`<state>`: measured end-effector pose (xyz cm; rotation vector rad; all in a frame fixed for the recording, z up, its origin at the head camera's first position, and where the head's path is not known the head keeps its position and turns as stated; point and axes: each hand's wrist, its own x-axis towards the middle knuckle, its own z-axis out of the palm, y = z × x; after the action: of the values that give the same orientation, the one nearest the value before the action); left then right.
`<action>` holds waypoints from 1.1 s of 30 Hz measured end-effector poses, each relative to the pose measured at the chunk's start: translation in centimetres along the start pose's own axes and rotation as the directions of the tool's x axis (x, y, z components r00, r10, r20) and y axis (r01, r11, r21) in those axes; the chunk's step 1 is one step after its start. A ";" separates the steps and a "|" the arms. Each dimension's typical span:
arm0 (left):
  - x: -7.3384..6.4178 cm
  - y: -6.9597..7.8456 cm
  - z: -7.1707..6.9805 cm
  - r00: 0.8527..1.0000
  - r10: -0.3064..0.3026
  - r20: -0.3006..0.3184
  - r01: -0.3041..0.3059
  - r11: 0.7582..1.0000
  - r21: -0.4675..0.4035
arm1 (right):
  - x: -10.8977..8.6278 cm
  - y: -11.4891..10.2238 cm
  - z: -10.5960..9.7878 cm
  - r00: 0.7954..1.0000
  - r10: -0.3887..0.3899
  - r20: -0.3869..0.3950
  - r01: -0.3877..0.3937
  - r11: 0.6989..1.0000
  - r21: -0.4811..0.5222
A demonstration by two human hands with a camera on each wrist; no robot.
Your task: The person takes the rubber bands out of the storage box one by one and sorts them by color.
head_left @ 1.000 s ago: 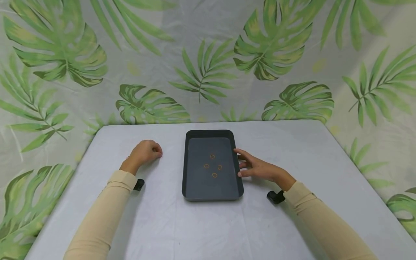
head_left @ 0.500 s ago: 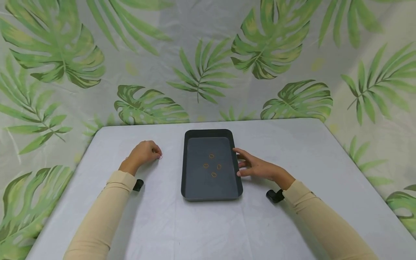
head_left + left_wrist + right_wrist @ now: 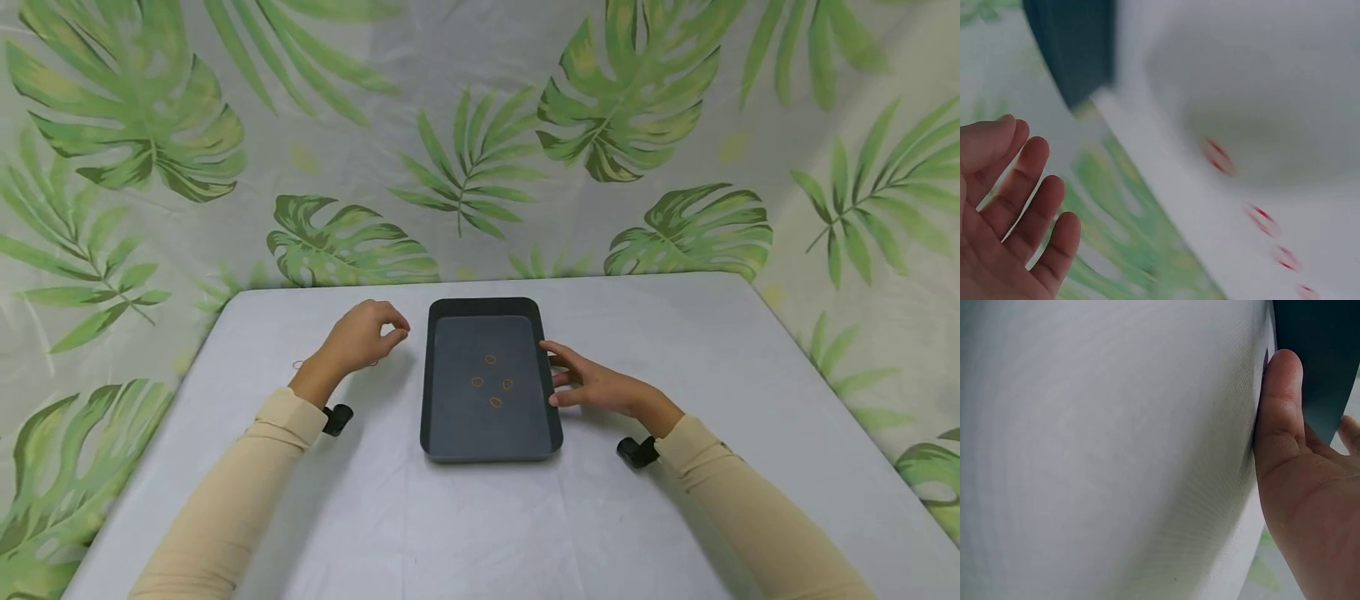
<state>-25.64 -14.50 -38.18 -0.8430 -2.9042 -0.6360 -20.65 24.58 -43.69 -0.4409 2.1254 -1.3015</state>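
My left hand (image 3: pixel 363 337) hovers above the table left of the dark grey baking tray (image 3: pixel 491 437), its fingers loosely bent. Nothing shows between thumb and fingertips in the left wrist view, where several thin red loops (image 3: pixel 1262 220), like rubber bands, lie in a row on the white cloth. In the head view that hand and wrist hide most of the row; one red loop (image 3: pixel 297 364) peeks out behind the wrist. The fingers of my right hand (image 3: pixel 600 390) rest along the tray's right side. Several thin orange loops (image 3: pixel 496 402) lie apart on the tray's floor.
A white cloth covers the table (image 3: pixel 480 533). Behind it and at both sides hangs a leaf-patterned curtain (image 3: pixel 480 167). Black wrist cameras (image 3: pixel 339 419) sit under both forearms.
My left hand has let go of a red loop, which lies on the cloth, and has risen and moved right towards the tray. The right hand stays at the tray's side.
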 end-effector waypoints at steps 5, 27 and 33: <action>0.3 4.2 0.9 0.985 0.166 0.042 -0.169 0.982 0.081 | 0.0 0.0 0.0 1.000 -0.016 0.000 0.016 1.000 -0.009; 1.0 6.0 7.8 0.960 0.269 0.079 -0.277 0.953 0.123 | -0.2 0.1 -0.1 1.000 -0.031 0.004 0.031 0.999 -0.010; 1.0 5.7 9.1 0.970 0.225 0.091 -0.235 0.965 0.118 | -0.1 0.1 -0.1 0.999 -0.032 0.010 0.032 0.999 -0.010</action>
<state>-22.95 -5.96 -44.16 -1.1880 -2.8135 -0.4006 -20.63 24.74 -43.68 -0.4864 2.1259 -1.3040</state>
